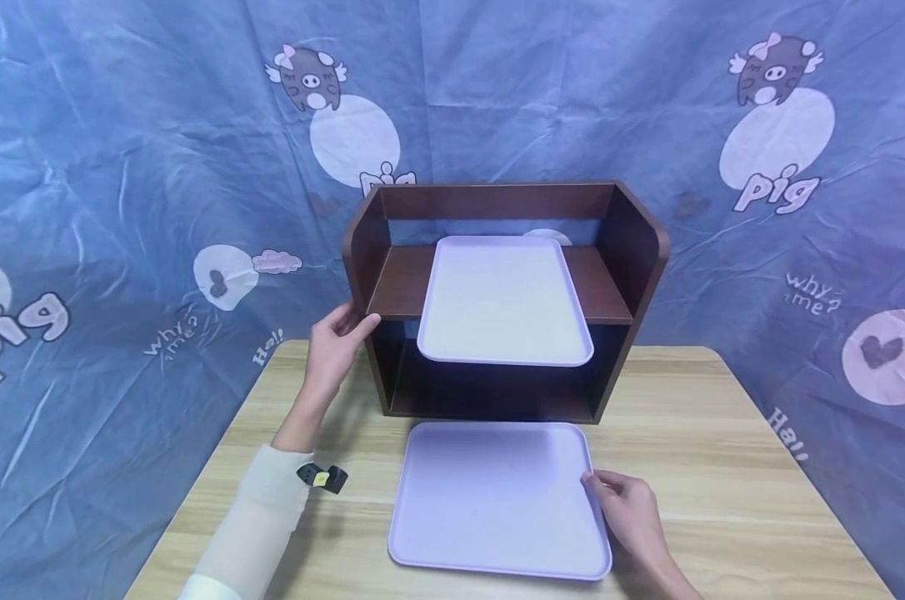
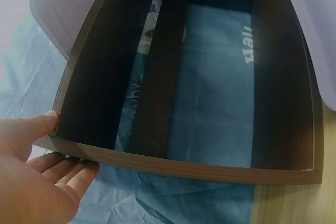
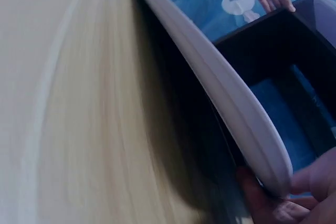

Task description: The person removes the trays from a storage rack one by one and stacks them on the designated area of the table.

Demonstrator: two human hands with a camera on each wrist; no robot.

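Note:
A dark brown two-level wooden shelf (image 1: 497, 202) stands at the back of the table. My left hand (image 1: 334, 346) holds its left side panel, thumb on the front edge and fingers around the outer side, as the left wrist view shows. In front of the shelf is a pale lilac tray (image 1: 497, 500). With my right hand (image 1: 632, 508) I pinch this tray's right rim, thumb above and fingers beneath. The right wrist view shows a dark gap between the tray (image 3: 226, 87) and the tabletop. A second lilac tray (image 1: 505, 300) lies on the upper board, jutting past its front.
The light wood-grain table (image 1: 692, 433) extends to both sides of the shelf. Behind and beside it hangs a blue cloth (image 1: 160, 167) printed with pigs and lettering. A black strap (image 1: 322, 477) with a small device sits at my left wrist.

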